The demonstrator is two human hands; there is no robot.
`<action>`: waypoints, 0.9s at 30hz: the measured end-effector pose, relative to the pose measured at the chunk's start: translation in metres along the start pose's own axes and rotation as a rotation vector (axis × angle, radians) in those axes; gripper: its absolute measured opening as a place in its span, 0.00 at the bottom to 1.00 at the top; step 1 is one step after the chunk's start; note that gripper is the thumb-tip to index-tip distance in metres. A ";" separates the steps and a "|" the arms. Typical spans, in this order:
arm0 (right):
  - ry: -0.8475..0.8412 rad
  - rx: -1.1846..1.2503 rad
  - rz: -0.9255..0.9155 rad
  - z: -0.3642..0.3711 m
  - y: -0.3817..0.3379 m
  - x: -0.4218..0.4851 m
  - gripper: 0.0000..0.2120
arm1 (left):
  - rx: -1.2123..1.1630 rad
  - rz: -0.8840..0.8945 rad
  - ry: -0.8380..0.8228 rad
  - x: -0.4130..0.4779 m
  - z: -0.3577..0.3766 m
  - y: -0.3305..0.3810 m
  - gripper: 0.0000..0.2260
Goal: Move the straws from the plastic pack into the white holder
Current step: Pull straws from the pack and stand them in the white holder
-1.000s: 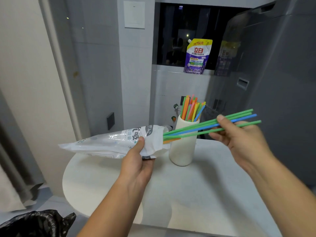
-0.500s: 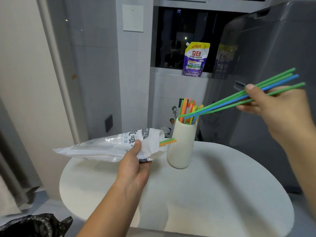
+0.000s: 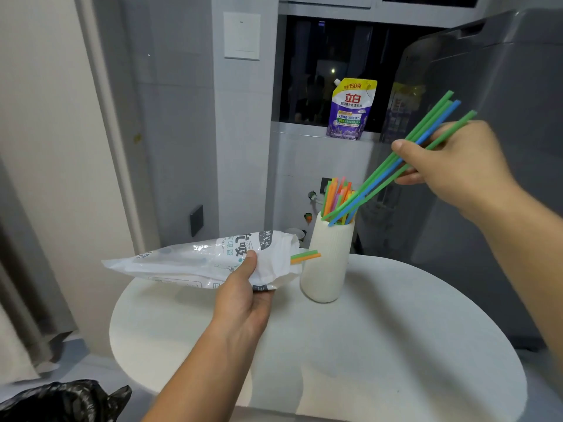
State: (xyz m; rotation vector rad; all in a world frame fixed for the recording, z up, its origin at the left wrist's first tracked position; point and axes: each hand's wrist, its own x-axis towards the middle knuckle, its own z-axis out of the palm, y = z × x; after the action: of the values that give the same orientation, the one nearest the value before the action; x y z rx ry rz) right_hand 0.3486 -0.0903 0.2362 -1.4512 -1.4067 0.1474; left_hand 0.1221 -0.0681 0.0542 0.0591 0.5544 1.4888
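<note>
My left hand [image 3: 243, 296] grips the white plastic pack [image 3: 201, 258] near its open mouth, holding it level above the round table. A green and an orange straw tip [image 3: 305, 256] poke out of the pack toward the holder. My right hand [image 3: 457, 169] pinches a bundle of green and blue straws [image 3: 384, 175], slanted down to the left, with their lower ends at the rim of the white holder [image 3: 327, 263]. The holder stands upright on the table with several orange, pink, green and blue straws [image 3: 335, 196] inside.
The white round table [image 3: 380, 345] carries the holder. A grey appliance [image 3: 487, 86] stands at the right behind my right hand. A purple detergent pouch [image 3: 350, 109] sits on the window ledge. A black plastic bag [image 3: 58, 400] lies at the lower left.
My right hand pulled the green and blue straws out of the pack, lifted them, then tilted their lower ends down onto the holder's rim. The pack in my left hand stayed still.
</note>
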 end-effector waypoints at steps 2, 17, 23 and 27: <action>0.009 -0.005 -0.001 0.002 -0.001 0.003 0.09 | 0.008 0.000 -0.003 0.001 -0.001 0.000 0.18; -0.086 -0.122 -0.020 0.015 -0.006 0.011 0.10 | 0.005 -0.015 -0.005 -0.002 -0.001 -0.002 0.18; -0.154 -0.171 0.028 0.034 0.001 0.023 0.10 | 0.004 -0.012 -0.011 -0.003 -0.001 -0.003 0.18; -0.215 -0.203 0.051 0.049 0.006 0.035 0.13 | 0.018 -0.018 -0.002 -0.004 -0.001 -0.004 0.19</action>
State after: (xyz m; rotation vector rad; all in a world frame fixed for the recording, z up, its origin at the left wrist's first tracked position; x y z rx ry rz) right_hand 0.3291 -0.0331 0.2301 -1.6789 -1.5954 0.2028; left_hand 0.1256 -0.0721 0.0534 0.0695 0.5661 1.4660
